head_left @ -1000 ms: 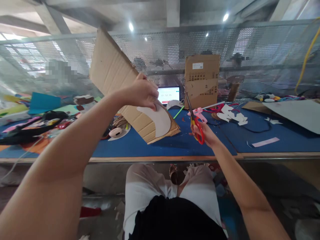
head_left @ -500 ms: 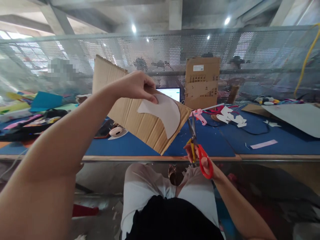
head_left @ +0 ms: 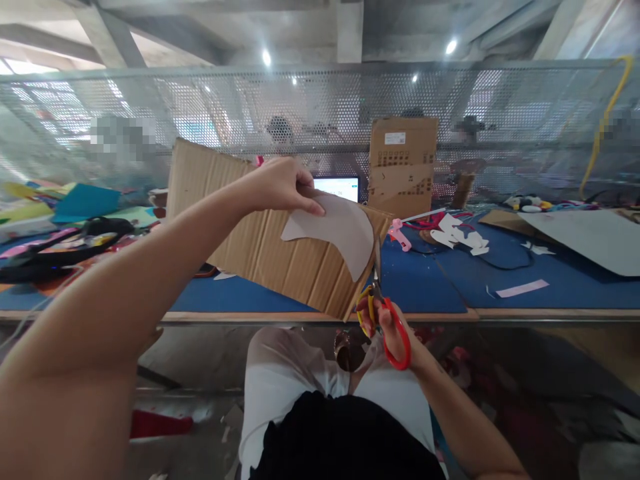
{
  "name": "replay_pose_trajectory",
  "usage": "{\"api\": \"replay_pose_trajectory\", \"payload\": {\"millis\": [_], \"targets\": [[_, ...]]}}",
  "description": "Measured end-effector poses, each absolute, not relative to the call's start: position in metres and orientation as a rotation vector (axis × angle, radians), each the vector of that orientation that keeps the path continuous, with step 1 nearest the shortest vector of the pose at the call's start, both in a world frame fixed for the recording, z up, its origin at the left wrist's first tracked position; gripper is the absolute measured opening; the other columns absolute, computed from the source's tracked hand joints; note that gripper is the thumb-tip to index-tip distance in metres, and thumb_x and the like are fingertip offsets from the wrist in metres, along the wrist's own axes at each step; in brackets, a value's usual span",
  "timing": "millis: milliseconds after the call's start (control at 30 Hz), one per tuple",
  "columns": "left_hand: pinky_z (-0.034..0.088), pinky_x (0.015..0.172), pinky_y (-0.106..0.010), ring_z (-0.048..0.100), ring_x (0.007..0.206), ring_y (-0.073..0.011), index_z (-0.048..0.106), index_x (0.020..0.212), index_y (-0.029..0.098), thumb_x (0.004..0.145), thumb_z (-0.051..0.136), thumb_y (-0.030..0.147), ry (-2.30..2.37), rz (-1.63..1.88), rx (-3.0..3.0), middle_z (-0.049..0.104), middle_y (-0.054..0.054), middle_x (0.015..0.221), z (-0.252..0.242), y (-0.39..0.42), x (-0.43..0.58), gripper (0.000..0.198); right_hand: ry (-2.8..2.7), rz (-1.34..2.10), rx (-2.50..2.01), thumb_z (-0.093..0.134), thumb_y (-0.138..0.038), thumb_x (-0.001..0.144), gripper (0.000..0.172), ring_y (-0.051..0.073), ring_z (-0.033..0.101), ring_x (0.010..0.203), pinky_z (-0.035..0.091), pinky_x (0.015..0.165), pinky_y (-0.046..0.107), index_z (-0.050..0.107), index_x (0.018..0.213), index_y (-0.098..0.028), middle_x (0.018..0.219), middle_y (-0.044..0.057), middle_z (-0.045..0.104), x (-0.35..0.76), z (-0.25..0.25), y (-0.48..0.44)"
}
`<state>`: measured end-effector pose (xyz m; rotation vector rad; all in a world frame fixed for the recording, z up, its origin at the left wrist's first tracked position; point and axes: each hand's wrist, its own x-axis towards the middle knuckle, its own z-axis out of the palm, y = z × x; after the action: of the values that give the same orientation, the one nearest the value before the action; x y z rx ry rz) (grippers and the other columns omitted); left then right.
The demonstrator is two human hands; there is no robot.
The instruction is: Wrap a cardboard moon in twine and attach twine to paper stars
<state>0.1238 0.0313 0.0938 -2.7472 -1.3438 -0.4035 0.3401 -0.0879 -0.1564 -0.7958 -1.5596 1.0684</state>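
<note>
My left hand (head_left: 283,187) grips the top edge of a corrugated cardboard sheet (head_left: 260,253), held up tilted above the table. Its fingers press a pale paper crescent template (head_left: 335,230) flat against the cardboard. My right hand (head_left: 395,337) is shut in the loops of red-and-yellow-handled scissors (head_left: 385,330). Their narrow metal blades (head_left: 377,263) point upward, right at the sheet's lower right edge. The far part of the blades is hidden behind the cardboard edge, so I cannot tell how far they are open.
A blue-covered work table (head_left: 425,283) with a wooden front edge lies beyond my arms. On it are a pink tool (head_left: 400,235), white cutouts (head_left: 457,233) and a grey board (head_left: 585,240). An upright cardboard piece (head_left: 403,167) and a lit screen (head_left: 336,188) stand before perforated metal mesh.
The cardboard sheet has swung from a steep tilt to a flatter one and come lower. The scissors have risen off the table area and moved toward the sheet's edge.
</note>
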Motion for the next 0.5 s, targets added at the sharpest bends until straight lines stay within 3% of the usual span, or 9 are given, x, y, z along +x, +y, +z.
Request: {"api": "replay_pose_trajectory", "payload": {"millis": [233,500], "targets": [[0.020,0.059,-0.029,0.036,0.060,-0.0116,0.045,0.055,0.017,0.063,0.067,0.058,-1.403,-0.377,-2.680,0.034,0.002,0.058,0.0887,0.0294,0.1243,0.047,-1.474,1.001,-0.868,0.031,-0.079,0.084,0.065,0.010,0.042,0.045,0.039,0.049,0.025,0.051,0.074,-0.018,0.051,-0.003,0.043,0.3331,-0.1609,-0.0875],[0.018,0.059,-0.028,0.035,0.061,-0.0106,0.044,0.057,0.016,0.064,0.064,0.059,-1.397,-0.323,-2.663,0.032,0.002,0.059,0.0873,0.0282,0.1221,0.048,-1.458,1.010,-0.942,0.033,-0.078,0.084,0.063,0.008,0.039,0.041,0.037,0.045,0.024,0.046,0.066,-0.019,0.048,-0.005,0.038,0.3311,-0.1582,-0.0910]]}}
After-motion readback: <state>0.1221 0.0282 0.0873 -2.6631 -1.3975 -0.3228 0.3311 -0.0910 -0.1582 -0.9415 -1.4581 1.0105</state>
